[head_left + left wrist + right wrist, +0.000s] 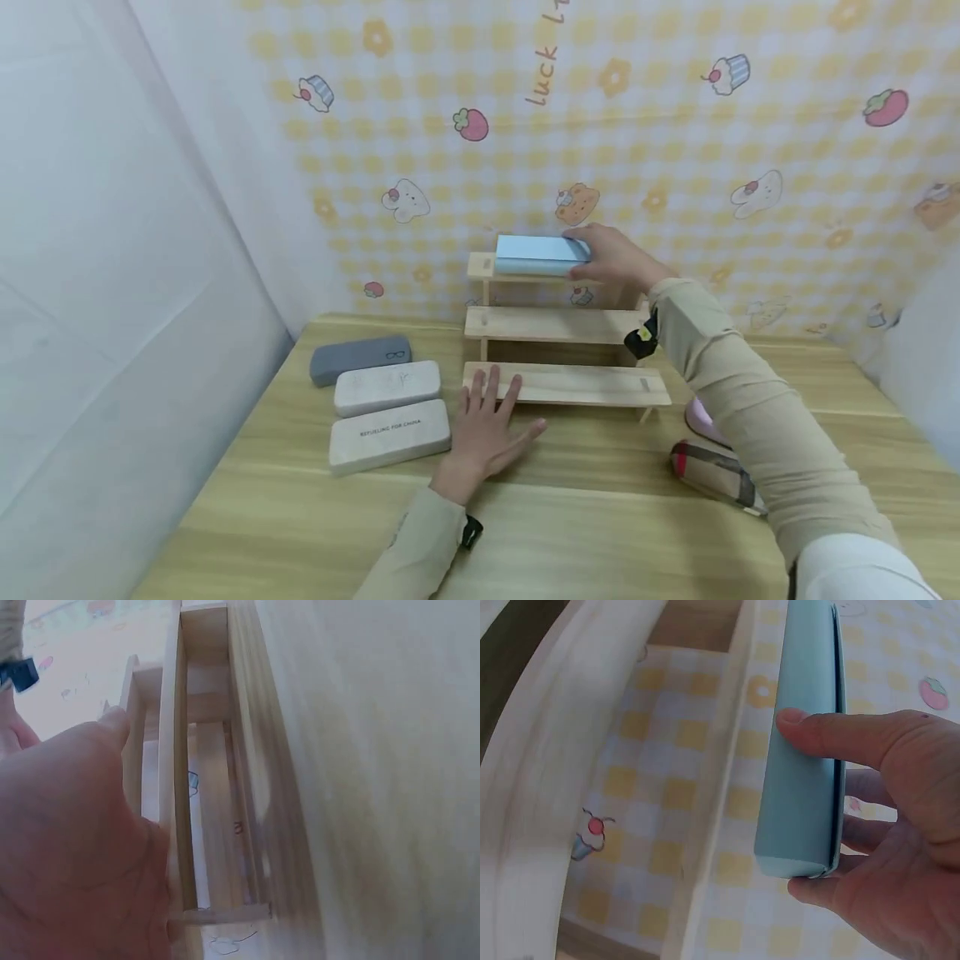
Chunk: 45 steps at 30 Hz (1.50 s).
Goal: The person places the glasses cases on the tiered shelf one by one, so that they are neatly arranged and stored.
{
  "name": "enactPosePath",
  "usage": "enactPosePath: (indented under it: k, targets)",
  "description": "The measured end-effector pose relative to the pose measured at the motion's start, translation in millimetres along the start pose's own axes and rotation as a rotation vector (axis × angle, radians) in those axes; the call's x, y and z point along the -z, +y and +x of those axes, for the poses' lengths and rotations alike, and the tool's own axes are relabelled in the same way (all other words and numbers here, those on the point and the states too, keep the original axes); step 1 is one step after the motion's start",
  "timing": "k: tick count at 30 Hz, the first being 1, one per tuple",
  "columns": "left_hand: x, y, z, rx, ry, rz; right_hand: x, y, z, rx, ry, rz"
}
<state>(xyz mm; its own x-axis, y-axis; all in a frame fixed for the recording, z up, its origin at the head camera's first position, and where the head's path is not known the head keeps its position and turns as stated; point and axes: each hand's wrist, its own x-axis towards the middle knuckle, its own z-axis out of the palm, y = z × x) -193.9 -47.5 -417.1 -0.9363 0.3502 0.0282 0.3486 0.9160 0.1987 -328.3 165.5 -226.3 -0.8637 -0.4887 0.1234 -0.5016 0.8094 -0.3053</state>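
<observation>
My right hand (615, 257) grips the right end of a light blue glasses case (536, 255). In the right wrist view its thumb presses the case's near side while the other fingers go behind it. The case lies lengthwise at the top tier of a three-tier wooden shelf (555, 325); whether it touches the board, I cannot tell. Fingers spread, my left hand (483, 433) rests its fingertips on the left end of the bottom board (592, 385). From the left wrist view, that palm (75, 840) is beside the shelf's front edge.
Left of the shelf lie a grey-blue glasses case (360, 360), a white case (387, 388) and a lettered white case (390, 436). A plaid case (716, 475) and a purple case (701, 421) lie to the right, partly behind my right arm. A patterned cloth (525, 167) hangs behind.
</observation>
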Motion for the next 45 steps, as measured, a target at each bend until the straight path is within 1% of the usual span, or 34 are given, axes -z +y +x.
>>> enactPosePath:
  k: [3, 4, 9, 12, 15, 19, 20, 25, 27, 29, 32, 35, 36, 40, 45]
  targets:
    - [1.2, 6.4, 1.9, -0.003, 0.019, 0.018, -3, 0, 9, 0.015, -0.007, -0.015]
    - [1.9, 7.5, 2.1, -0.002, 0.016, 0.04, -4, 0, 11, 0.017, -0.006, -0.013]
    - [8.6, 7.9, -5.7, 0.007, 0.019, 0.049, -9, -7, 21, 0.037, -0.017, 0.022]
    - [10.4, 9.4, -9.4, 0.001, 0.019, 0.033, -10, -9, 24, 0.033, -0.013, 0.028]
    - [11.4, 14.4, -10.4, -0.009, 0.011, 0.03, -11, -5, 23, 0.024, -0.004, 0.03]
    - [13.1, 23.8, -9.4, -0.025, 0.001, 0.042, -9, 4, 16, 0.021, 0.001, 0.029]
    - [13.6, 25.8, -9.5, -0.032, 0.008, 0.043, -8, 6, 14, 0.021, 0.005, 0.028]
    - [12.5, 32.6, -13.3, -0.029, -0.017, 0.051, -6, 8, 4, -0.007, -0.025, 0.044]
    - [12.7, 34.5, -12.1, -0.032, -0.02, 0.056, -3, 8, 3, -0.023, -0.032, 0.047]
    - [14.1, 36.1, -9.2, -0.043, -0.007, 0.048, 2, 9, 3, -0.036, -0.027, 0.046]
    - [16.5, 37.2, -5.0, -0.045, 0.007, 0.06, 7, 8, 5, -0.049, -0.027, 0.052]
    - [18.1, 37.1, -5.4, -0.038, -0.015, 0.071, 8, 8, 5, -0.053, -0.052, 0.07]
    - [18.3, 37.2, -6.0, -0.037, -0.031, 0.075, 7, 7, 5, -0.055, -0.059, 0.074]
    - [18.2, 36.1, -7.7, -0.057, -0.047, 0.053, 3, 7, 4, -0.068, -0.047, 0.086]
    - [17.0, 31.4, -11.2, -0.039, -0.054, 0.055, -5, 5, 6, -0.056, -0.044, 0.106]
